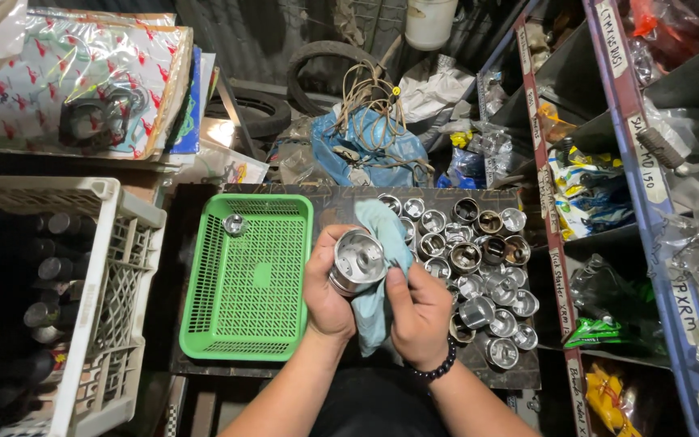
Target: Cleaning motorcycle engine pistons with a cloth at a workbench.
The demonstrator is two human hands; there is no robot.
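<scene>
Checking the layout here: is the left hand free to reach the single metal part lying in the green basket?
Probably not yet: the left hand holds a metal piston. The path to the single part in the green basket looks open.

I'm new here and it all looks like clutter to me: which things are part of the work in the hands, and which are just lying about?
In use:
- metal piston in the left hand
- blue cloth in the right hand
- heap of pistons
- green basket holding one piston

Lying about:
- white crate
- tyre
- gasket packs
- shelves of bagged parts
</scene>
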